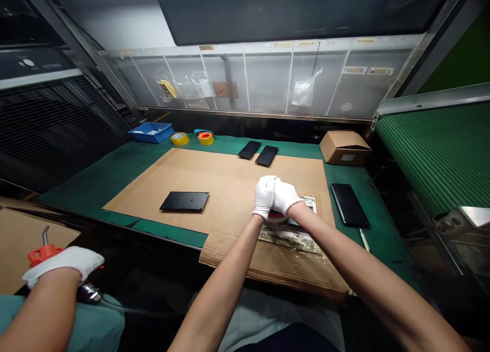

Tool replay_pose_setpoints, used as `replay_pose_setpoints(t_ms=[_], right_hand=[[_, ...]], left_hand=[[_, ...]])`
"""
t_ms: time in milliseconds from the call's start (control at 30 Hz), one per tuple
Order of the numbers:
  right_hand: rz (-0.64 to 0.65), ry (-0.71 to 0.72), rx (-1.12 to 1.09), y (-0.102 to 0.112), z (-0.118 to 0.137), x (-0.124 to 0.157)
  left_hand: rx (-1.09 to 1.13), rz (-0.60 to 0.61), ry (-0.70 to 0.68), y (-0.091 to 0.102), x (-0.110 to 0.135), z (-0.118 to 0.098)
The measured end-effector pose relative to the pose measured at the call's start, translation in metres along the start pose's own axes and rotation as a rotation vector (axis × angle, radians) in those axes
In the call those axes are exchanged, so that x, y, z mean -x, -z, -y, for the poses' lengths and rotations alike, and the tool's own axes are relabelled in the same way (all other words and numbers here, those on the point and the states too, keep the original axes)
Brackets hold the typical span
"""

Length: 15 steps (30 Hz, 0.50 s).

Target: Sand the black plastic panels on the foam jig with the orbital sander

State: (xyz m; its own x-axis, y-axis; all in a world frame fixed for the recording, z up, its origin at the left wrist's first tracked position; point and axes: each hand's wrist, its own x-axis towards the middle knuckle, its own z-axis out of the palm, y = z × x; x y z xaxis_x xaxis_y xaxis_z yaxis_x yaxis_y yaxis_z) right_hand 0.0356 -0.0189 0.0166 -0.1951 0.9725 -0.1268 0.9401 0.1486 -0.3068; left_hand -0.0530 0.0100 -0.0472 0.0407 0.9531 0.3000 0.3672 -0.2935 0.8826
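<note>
My left hand [265, 194] and my right hand [285, 195], both in white gloves, are closed and pressed together above the work spot. What they grip is mostly hidden by the gloves. Just below them shows part of a round red-and-white thing [277, 217], its kind unclear. Under my wrists lies a worn, whitish, stained frame or pad [293, 237], with part of a dark plate inside it. It rests on layered cardboard [275, 264]. Further left, a black rectangular plate [184, 201] lies flat on the cardboard sheet [222, 178].
Two black plates, one here [267, 155], lie at the back; another plate [349, 204] is right, near a thin pen-like tool [364, 240]. Behind stand a carton [345, 148], tape rolls [179, 139] and a blue bin [152, 132]. Left, a co-worker's gloved hand [67, 265] holds a red-handled air gun.
</note>
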Motion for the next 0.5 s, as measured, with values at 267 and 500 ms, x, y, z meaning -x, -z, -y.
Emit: replay_pose_setpoints(t_ms=[267,500], right_hand=[[-0.017,-0.057,0.065,-0.006,-0.009,-0.003],[0.0,-0.166,0.072,0.003,-0.038,-0.003]], left_hand=[[-0.009,0.046,-0.025,0.012,0.004,0.011],[-0.427,-0.092,0.101,0.075,0.026,0.084]])
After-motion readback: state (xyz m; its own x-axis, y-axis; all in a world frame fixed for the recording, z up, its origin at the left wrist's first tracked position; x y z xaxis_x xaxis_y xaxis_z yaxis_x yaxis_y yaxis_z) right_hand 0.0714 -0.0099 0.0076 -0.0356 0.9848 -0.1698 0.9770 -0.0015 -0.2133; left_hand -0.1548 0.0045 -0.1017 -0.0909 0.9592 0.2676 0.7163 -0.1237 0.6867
